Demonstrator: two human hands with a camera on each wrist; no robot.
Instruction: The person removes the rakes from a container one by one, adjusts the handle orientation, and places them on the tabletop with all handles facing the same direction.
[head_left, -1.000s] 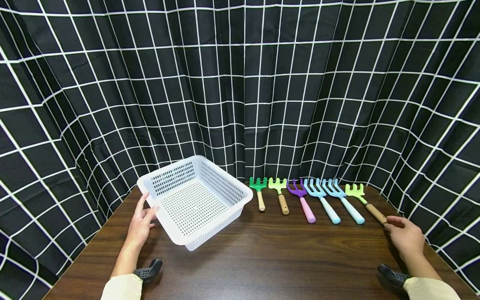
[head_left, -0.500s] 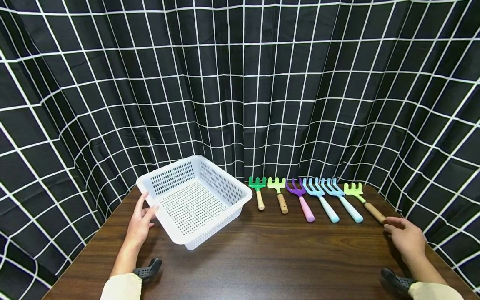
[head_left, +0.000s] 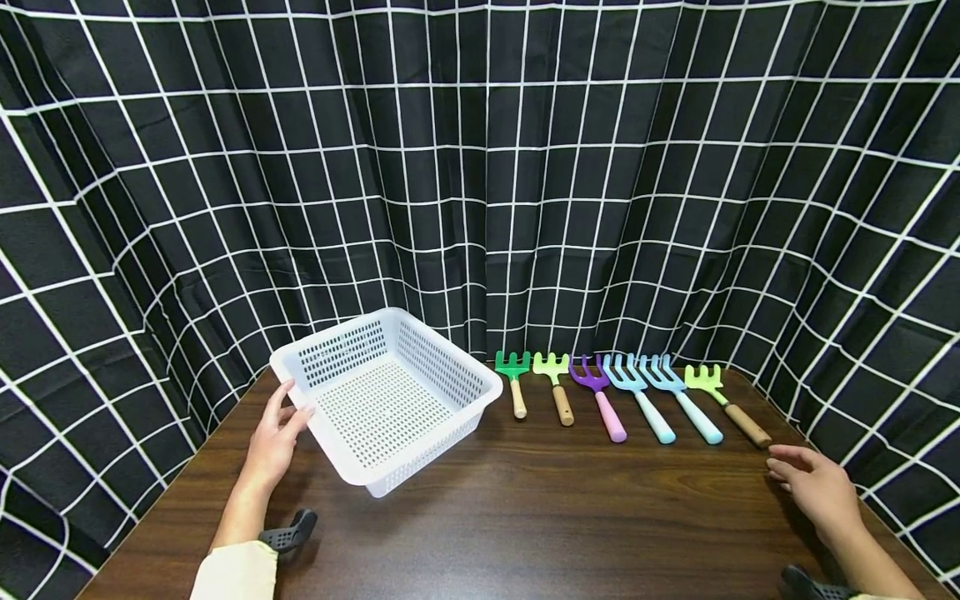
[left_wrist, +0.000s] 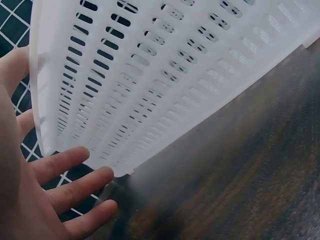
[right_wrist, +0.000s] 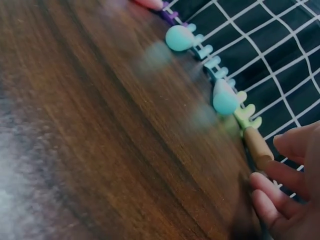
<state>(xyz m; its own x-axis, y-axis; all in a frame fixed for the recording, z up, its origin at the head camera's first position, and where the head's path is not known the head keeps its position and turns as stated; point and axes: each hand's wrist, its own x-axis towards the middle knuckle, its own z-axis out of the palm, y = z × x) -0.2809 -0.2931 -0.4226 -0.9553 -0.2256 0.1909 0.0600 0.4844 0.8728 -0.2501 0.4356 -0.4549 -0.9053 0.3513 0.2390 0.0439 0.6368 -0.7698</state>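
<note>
A white perforated plastic basket [head_left: 386, 408] stands on the left of the table. My left hand [head_left: 272, 446] is at its near-left rim, with thumb and index finger at the edge. In the left wrist view the other fingers [left_wrist: 75, 190] extend loosely below the rim. At the right end of a row of hand rakes lies a light-green hand rake [head_left: 727, 404] with a wooden handle. My right hand [head_left: 817, 492] is just beside the handle's end, fingers relaxed and holding nothing. The right wrist view shows that wooden handle [right_wrist: 257, 147] next to the fingertips.
Further left in the row lie two light-blue hand rakes [head_left: 651, 408] [head_left: 693, 408], a purple one with pink handle [head_left: 606, 408], another light-green one [head_left: 558, 392] and a dark-green one [head_left: 516, 387]. A black grid curtain [head_left: 480, 167] hangs behind the brown table [head_left: 562, 525].
My right hand has let go of the rightmost rake's handle and drawn slightly back toward me. My left hand has shifted slightly left at the rim; the basket and rakes keep their places.
</note>
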